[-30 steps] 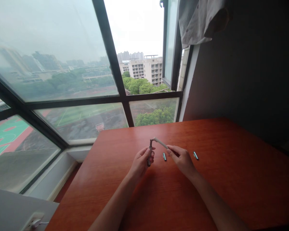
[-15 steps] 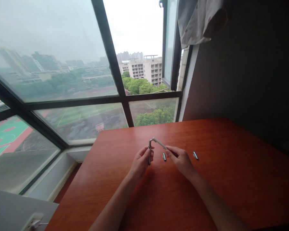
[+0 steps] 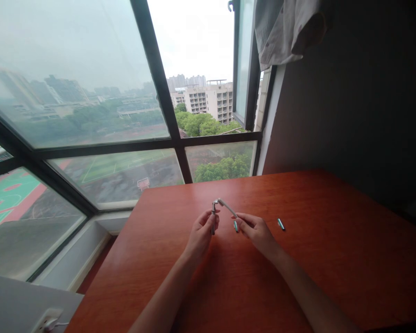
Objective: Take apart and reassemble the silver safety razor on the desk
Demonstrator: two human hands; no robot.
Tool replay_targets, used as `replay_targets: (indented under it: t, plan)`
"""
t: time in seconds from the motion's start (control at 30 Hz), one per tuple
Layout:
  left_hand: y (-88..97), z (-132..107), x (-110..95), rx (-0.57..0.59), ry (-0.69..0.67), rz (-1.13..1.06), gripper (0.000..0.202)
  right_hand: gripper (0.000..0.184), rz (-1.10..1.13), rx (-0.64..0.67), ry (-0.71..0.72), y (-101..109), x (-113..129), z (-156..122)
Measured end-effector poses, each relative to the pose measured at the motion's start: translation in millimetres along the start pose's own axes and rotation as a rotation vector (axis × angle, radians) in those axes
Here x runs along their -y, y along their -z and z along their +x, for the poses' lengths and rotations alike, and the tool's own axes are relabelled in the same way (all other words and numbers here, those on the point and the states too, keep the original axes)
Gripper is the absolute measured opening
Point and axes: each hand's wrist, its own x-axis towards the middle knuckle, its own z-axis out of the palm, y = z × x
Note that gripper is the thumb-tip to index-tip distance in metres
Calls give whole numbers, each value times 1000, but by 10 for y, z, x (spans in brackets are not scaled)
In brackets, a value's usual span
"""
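Beside window (image 3: 175, 140), above table (image 3: 360, 259), we judge ourselves midway: rod and stick meet, or nearly; what's left, we can't tell. Left hand (image 3: 200, 233): fingers closed round upright rod (image 3: 213, 225). Right hand (image 3: 258, 230): fingers pinched on slanting stick (image 3: 228, 207). Near clip (image 3: 235, 226) and far clip (image 3: 280, 224) lie on table, unheld.

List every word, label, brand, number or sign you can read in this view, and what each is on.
None: no text can be read.
Metallic handle in the left hand and pale stick in the right hand: too small to tell whether they are marked.
Two small green-and-dark pieces on the table: likewise too small.
Buildings outside: no legible signs.
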Motion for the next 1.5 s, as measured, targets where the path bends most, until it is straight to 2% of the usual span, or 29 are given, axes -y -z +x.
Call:
replay_targets:
  t: [0.27, 0.4, 0.73, 0.9, 1.23, 1.5]
  plan:
    - [3, -1, 1, -5, -32, 20, 35, 44, 67, -6, -56, -6, -22, 12]
    - [-13, -14, -10, 27, 6, -8, 33, 44, 76, 18, -36, -16, -16, 4]
    - [-49, -46, -22, 81, 103, -159, 34, 36, -198, -103, 113, 5, 19, 18]
    - [-53, -42, -17, 97, 145, -136, 33, 32, -213, -63, 149, -6, 44, 4]
    - [-60, -46, -29, 106, 156, -154, 35, 31, -294, -138, 162, 23, 1, 23]
    - [-35, -23, 3, 60, 138, -110, 37, 31, -316, -117, 179, 24, 23, 14]
